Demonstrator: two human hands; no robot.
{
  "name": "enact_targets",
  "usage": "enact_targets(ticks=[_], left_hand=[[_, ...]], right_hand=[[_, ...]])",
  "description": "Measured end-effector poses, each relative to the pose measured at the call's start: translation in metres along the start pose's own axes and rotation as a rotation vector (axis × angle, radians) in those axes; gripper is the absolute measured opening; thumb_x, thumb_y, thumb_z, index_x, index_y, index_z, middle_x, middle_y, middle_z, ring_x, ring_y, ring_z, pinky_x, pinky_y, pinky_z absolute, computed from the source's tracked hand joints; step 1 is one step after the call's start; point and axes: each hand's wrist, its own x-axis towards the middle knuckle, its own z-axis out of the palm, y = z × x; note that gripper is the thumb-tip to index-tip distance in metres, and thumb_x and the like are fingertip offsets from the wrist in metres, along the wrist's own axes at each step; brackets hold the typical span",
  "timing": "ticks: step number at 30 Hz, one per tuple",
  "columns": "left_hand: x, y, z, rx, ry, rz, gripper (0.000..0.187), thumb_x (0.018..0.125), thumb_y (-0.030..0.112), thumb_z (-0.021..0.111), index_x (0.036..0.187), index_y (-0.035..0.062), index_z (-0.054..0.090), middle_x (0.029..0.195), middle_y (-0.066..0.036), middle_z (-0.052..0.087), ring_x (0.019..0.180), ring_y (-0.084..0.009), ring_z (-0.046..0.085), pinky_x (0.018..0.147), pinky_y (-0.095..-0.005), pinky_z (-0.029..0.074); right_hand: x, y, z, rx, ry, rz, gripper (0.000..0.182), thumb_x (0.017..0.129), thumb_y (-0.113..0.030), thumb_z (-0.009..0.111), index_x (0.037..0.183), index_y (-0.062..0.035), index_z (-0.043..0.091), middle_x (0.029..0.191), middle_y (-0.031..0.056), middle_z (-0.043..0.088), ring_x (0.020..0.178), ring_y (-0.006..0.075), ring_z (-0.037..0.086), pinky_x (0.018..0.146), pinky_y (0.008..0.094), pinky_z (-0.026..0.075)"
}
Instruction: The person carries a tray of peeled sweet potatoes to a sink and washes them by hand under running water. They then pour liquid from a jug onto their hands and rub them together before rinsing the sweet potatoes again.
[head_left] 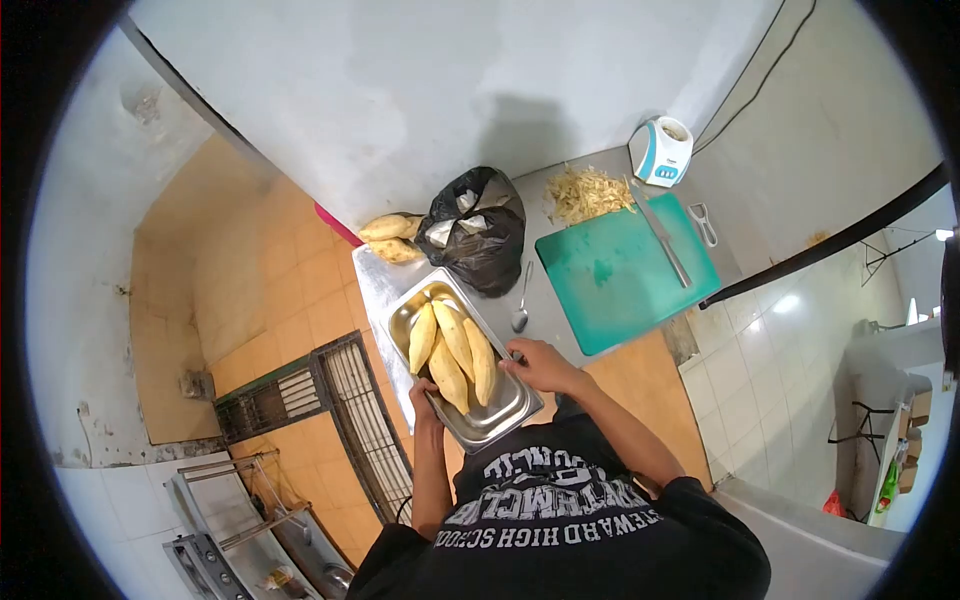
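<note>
Head view, looking straight down on a metal counter (375, 275) set against a pale wall. Steel tray (500, 415) sits at the near edge of the counter, close to the person's body, its long axis running away toward the wall. Four peeled yellow tubers (455, 350) lie lengthwise inside the tray, side by side and partly overlapping. Left hand (424, 400) grips the near-left rim of the tray, fingers curled over the edge. Right hand (537, 362) closes on the right rim, thumb side toward the tubers; both hands hold the tray and nothing else.

Just beyond the tray's right side a spoon (521, 300) lies on the counter, handle pointing to the wall. Black plastic bag (478, 230) stands behind the tray, touching or nearly touching its far end. Two unpeeled tubers (390, 238) rest left of the bag at the counter's far-left corner. Green cutting board (620, 275) lies to the right, well apart from the tray, with a knife (662, 235) laid across it and a heap of peelings (585, 193) at its far edge. White appliance (660, 150) stands behind the board; a peeler (704, 224) lies at the board's right side.
</note>
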Motion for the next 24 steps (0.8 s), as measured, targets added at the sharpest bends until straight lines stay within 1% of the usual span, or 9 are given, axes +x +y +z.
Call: enact_targets(ticks=[1,8,12,14,16,17,18,20,24], left_hand=[[0.001,-0.006,0.001,-0.012,0.001,0.039,0.017,0.062,0.009,0.045,0.075,0.0016,0.053,0.08,-0.011,0.057,0.069,-0.0256,0.057,0.065,-0.0345,0.05],[-0.01,-0.038,0.05,-0.028,0.051,0.224,0.005,0.063,0.009,0.045,0.065,0.0047,0.048,0.076,-0.01,0.056,0.068,-0.0252,0.057,0.065,-0.0348,0.051],[-0.009,-0.065,0.07,-0.007,0.094,0.214,0.014,0.062,0.011,0.048,0.072,0.0031,0.053,0.079,-0.012,0.058,0.068,-0.0254,0.056,0.067,-0.035,0.051],[-0.048,-0.059,0.148,0.129,0.174,0.21,0.012,0.062,0.013,0.049,0.07,0.0048,0.053,0.074,-0.009,0.055,0.068,-0.0244,0.055,0.068,-0.0352,0.05],[-0.027,-0.085,0.14,0.035,0.215,0.156,0.008,0.062,0.015,0.05,0.065,0.0075,0.051,0.069,-0.006,0.05,0.067,-0.0215,0.052,0.066,-0.0334,0.047],[0.022,-0.119,0.082,0.04,0.101,0.181,0.006,0.063,0.015,0.05,0.062,0.0094,0.05,0.066,-0.004,0.047,0.065,-0.0184,0.049,0.064,-0.0299,0.042],[0.018,-0.126,0.095,0.025,0.166,0.148,0.007,0.064,0.016,0.05,0.062,0.0097,0.051,0.066,-0.004,0.047,0.065,-0.0162,0.047,0.064,-0.0272,0.038],[0.014,-0.137,0.115,0.122,0.188,0.157,0.008,0.066,0.016,0.05,0.061,0.0093,0.05,0.066,-0.003,0.047,0.067,-0.016,0.048,0.067,-0.0274,0.04],[-0.003,-0.133,0.148,0.192,0.141,0.23,0.008,0.067,0.016,0.05,0.064,0.009,0.05,0.066,-0.004,0.047,0.068,-0.0153,0.049,0.067,-0.0269,0.041]], right_hand=[[-0.004,-0.006,-0.01,0.042,-0.047,0.067,0.036,0.085,-0.033,0.061,0.103,-0.0018,0.057,0.097,0.0183,0.062,0.092,0.0357,0.059,0.078,0.0415,0.047],[0.001,0.037,-0.046,0.173,-0.162,0.079,0.05,0.089,-0.041,0.059,0.121,-0.0037,0.051,0.106,0.016,0.063,0.09,0.0252,0.062,0.078,0.0351,0.047],[0.002,0.065,-0.07,0.192,-0.171,-0.04,0.063,0.089,-0.043,0.057,0.134,-0.0012,0.04,0.119,0.0215,0.057,0.101,0.0309,0.059,0.087,0.0371,0.046],[-0.002,0.059,-0.098,0.208,-0.184,0.017,0.068,0.089,-0.043,0.057,0.136,0.0,0.035,0.13,0.0218,0.049,0.109,0.0321,0.055,0.092,0.0388,0.043],[0.001,0.066,-0.114,0.244,-0.171,0.008,0.068,0.089,-0.041,0.058,0.137,0.0014,0.034,0.131,0.0215,0.047,0.114,0.0331,0.05,0.096,0.0398,0.04],[0.002,0.069,-0.121,0.282,-0.14,0.009,0.068,0.089,-0.039,0.058,0.137,0.0028,0.033,0.132,0.0213,0.044,0.119,0.0341,0.045,0.101,0.0407,0.036],[-0.001,0.068,-0.127,0.283,-0.156,0.012,0.068,0.089,-0.039,0.058,0.137,0.0028,0.033,0.132,0.0213,0.044,0.119,0.0341,0.045,0.101,0.0407,0.036],[-0.004,0.056,-0.147,-0.186,0.286,-0.358,0.068,0.085,-0.031,0.063,0.137,0.0006,0.033,0.129,0.0201,0.045,0.121,0.0376,0.041,0.103,0.045,0.033],[-0.002,0.029,-0.172,-0.454,0.221,-0.622,0.055,0.079,-0.027,0.066,0.128,-0.0091,0.05,0.127,0.0141,0.047,0.127,0.0356,0.036,0.106,0.0463,0.03]])
